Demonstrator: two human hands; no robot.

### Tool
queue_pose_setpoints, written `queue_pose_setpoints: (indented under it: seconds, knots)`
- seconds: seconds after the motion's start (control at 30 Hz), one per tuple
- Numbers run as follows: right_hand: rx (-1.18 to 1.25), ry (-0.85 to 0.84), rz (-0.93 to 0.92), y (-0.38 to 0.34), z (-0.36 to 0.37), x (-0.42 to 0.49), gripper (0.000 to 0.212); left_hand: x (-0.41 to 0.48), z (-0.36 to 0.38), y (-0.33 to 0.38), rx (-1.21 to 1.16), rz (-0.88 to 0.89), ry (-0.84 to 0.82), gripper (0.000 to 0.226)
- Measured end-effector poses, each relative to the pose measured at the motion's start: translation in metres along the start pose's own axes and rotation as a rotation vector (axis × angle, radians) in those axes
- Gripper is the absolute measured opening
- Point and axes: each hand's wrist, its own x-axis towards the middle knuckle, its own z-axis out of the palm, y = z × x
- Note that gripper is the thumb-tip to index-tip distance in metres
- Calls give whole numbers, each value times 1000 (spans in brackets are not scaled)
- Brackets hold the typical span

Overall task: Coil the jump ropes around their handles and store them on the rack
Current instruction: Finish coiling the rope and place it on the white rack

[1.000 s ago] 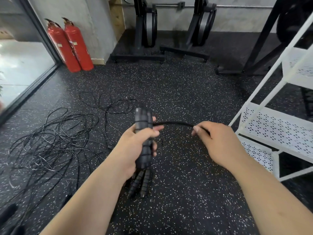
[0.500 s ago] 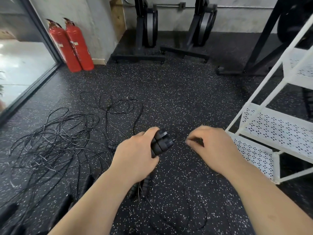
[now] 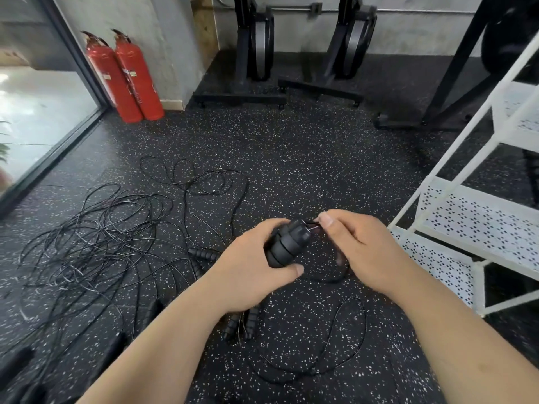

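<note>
The step in hand looks like the coiling itself. Just left of the white rack (image 3: 455,208), the left hand (image 3: 248,269) has its fingers and thumb curled round a pair of black ribbed handles (image 3: 287,244) held side by side, while the right hand (image 3: 367,249), between them and the rack, pinches the thin black cord (image 3: 335,277) at the handles' tops with thumb and forefinger. Its other fingers are folded under and cannot be made out. One turn of cord sags beneath that hand, and slack (image 3: 350,345) trails on the floor nearer the person. The next move probably calls for carrying the cord round both handles under steady tension, with the left grip firm so the pair stays together; the rack's shelves, as far as they show, hold no rope. By count: two handles in hand, two more (image 3: 242,322) on the floor below the left wrist, and at least one other (image 3: 204,253) further left of the rack. Beyond lies a tangle of cords (image 3: 87,243) — too knotted to number. Far from the rack stand two red fire extinguishers (image 3: 128,80) and two upright black machines (image 3: 256,45).
</note>
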Motion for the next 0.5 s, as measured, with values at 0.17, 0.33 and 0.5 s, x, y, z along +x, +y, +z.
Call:
queue_pose_setpoints:
  seconds: [0.17, 0.33, 0.5]
  knots:
    - [27, 40, -13, -9, -10, 2, 42, 2, 2, 3, -284, -40, -29, 25]
    - [-30, 122, 17, -8, -14, 2, 27, 4, 7, 2, -537, -103, 7, 36]
    - [46, 208, 103, -12, -3, 3, 29, 6, 21, 10, -771, -213, 91, 32]
